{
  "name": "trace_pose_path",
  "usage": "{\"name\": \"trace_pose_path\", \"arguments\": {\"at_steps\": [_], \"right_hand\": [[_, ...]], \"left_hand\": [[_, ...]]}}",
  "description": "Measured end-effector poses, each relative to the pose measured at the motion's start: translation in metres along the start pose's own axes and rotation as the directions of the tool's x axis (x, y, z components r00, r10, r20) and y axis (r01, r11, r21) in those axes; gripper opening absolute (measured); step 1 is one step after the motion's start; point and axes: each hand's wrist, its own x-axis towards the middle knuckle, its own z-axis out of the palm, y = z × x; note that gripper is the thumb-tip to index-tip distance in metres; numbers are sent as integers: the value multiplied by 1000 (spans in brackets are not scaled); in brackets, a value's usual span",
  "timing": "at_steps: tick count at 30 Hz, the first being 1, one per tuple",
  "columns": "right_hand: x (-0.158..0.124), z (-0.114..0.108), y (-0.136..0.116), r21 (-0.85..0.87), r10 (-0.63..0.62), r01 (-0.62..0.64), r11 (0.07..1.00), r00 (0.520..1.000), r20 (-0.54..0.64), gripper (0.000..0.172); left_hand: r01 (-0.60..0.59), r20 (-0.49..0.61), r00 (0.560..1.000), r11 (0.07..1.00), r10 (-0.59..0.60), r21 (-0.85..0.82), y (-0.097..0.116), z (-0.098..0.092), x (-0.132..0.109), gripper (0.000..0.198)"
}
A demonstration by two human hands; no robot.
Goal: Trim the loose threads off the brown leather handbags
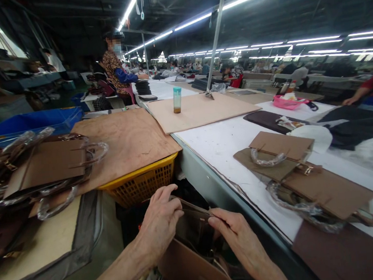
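A brown handbag [192, 265] is held low in front of me, its mouth facing up and its dark inside partly showing. My left hand [160, 215] grips the far left part of the bag's upper edge, with the fingers curled over it. On the right side of the same edge, my right hand [233, 230] pinches the rim between thumb and fingers. The lower part of the bag is in shadow and partly hidden by my forearms.
Brown handbags with plastic-wrapped handles lie on the white table [206, 144] at right and in a pile [47, 166] at left. A yellow basket [144, 179] sits under a brown board [130, 141]. A bottle [177, 100] stands farther back. A masked person [117, 72] stands beyond.
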Motion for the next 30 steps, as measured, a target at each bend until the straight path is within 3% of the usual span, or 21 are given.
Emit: {"name": "trace_pose_path", "arguments": {"at_steps": [5,12,20,30], "right_hand": [[-4,-21,-7,54,40,-47,997,991,124,34],[-22,-42,0,87,113,-130,988,977,180,37],[-31,-41,9,-19,107,-106,994,988,113,39],[-32,-42,8,50,153,-160,986,981,116,39]], "left_hand": [[32,118,993,925,14,-379,-4,-8,4,13],[149,201,979,812,-39,-565,-6,2,1,12],[130,187,982,824,-30,-551,3,3,0,13],[166,192,978,875,-85,-455,6,9,10,13]]}}
